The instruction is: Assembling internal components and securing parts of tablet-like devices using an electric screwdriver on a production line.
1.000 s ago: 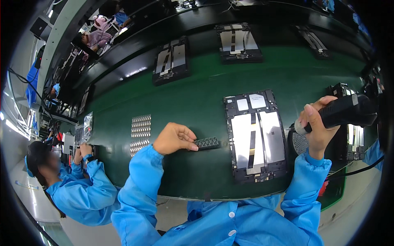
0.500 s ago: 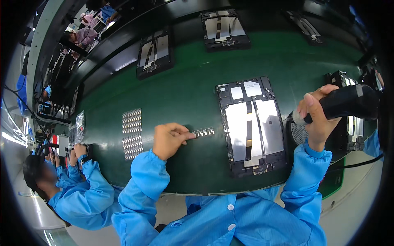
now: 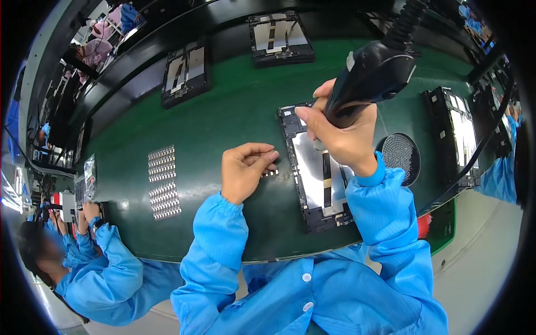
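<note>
My right hand (image 3: 353, 138) is wrapped round a black electric screwdriver (image 3: 373, 75) with a coiled cord. It is over the upper part of an opened tablet (image 3: 308, 173), which has a black frame and silvery inside. Hand and sleeve cover much of the tablet's right side, and the tool's tip is hidden. To the left of the tablet, my left hand (image 3: 241, 170) is closed in a pinch; what its fingertips hold, if anything, is too small to name. A short strip of small metallic pieces (image 3: 272, 173) shows partly from under those fingers.
Two sheets of similar small pieces (image 3: 162, 163) lie to the left. A round dark dish (image 3: 400, 158) of tiny parts sits right of the tablet. More opened tablets (image 3: 281, 39) stand at the back and a stack (image 3: 455, 134) at right. A co-worker (image 3: 106, 262) sits at left.
My right hand has brought the screwdriver leftward from beside the dish to over the tablet. My left fingers have closed above the strip, covering most of it. The view has shifted slightly.
</note>
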The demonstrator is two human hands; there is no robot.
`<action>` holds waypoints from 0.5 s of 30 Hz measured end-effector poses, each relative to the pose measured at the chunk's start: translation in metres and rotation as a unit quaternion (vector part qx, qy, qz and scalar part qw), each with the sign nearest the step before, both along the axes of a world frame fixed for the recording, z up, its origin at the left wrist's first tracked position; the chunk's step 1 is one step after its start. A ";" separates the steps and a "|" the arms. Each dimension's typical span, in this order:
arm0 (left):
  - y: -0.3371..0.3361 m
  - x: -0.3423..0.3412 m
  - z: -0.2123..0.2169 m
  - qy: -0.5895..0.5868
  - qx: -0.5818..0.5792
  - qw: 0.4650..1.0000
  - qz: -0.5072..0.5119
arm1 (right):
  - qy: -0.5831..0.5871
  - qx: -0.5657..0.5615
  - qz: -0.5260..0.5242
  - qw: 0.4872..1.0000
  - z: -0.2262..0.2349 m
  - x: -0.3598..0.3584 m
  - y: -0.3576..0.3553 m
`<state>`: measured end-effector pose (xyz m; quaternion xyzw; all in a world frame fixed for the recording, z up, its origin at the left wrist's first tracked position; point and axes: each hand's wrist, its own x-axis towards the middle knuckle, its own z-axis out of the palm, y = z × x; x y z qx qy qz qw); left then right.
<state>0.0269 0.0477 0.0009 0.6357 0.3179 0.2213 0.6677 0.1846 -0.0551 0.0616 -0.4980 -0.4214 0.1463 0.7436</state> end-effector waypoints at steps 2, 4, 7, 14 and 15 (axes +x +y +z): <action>0.002 -0.005 -0.003 -0.008 0.000 1.000 0.007 | -0.005 -0.004 0.003 1.000 -0.005 0.002 0.002; 0.005 -0.009 -0.005 -0.021 0.023 0.999 0.018 | -0.021 -0.008 -0.001 1.000 -0.008 0.003 0.003; 0.006 -0.012 0.000 -0.034 -0.002 0.999 0.019 | -0.038 -0.020 -0.002 0.999 -0.010 0.003 0.005; -0.003 0.004 0.009 0.012 -0.094 0.995 -0.043 | -0.030 -0.035 -0.013 0.999 0.001 -0.001 0.002; -0.004 0.009 0.007 0.031 -0.064 0.995 -0.063 | -0.011 -0.005 -0.012 1.000 0.004 -0.001 0.001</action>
